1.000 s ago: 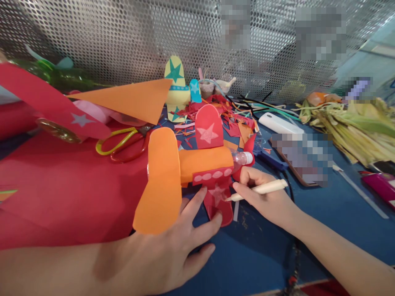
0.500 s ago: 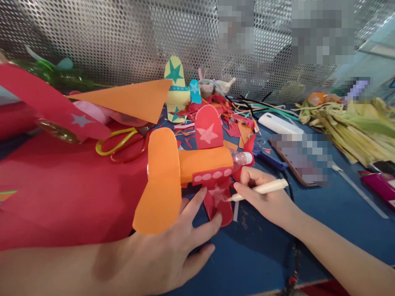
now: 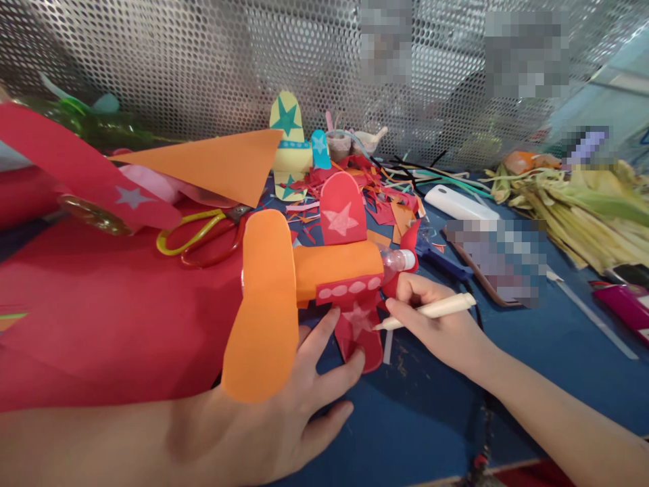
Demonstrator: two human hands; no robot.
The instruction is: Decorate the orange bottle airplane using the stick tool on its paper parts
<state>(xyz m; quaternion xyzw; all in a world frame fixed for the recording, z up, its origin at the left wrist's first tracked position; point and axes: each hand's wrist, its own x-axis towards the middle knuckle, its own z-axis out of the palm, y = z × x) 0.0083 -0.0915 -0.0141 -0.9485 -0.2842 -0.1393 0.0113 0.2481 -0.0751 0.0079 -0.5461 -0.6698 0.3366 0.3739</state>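
A toy plane [image 3: 339, 265], made of a small plastic bottle wrapped in orange foam or paper, lies on the blue table. Its red wings each bear a pale star, and an orange piece [image 3: 268, 297] stands at its left end. My left hand [image 3: 299, 399] lies with fingers spread, fingertips pressing on the near red wing [image 3: 370, 352]. In my right hand [image 3: 441, 325] is a cream-coloured marker [image 3: 451, 306], pinched between the fingers. The marker's tip touches the edge of the star [image 3: 357, 318] on that near wing.
Red sheets [image 3: 116, 311] cover the left, with scissors [image 3: 203, 233] and an orange triangle [image 3: 223, 166] on them. Paper scraps [image 3: 345, 177] lie behind the plane. At right are a phone [image 3: 487, 264], a white device [image 3: 461, 203], a blue-handled tool [image 3: 446, 260] and dried husks [image 3: 572, 210].
The marker's tip has shifted very slightly along the star's edge. The orange piece's lower end has tilted a little nearer to me. My left hand stays in place.
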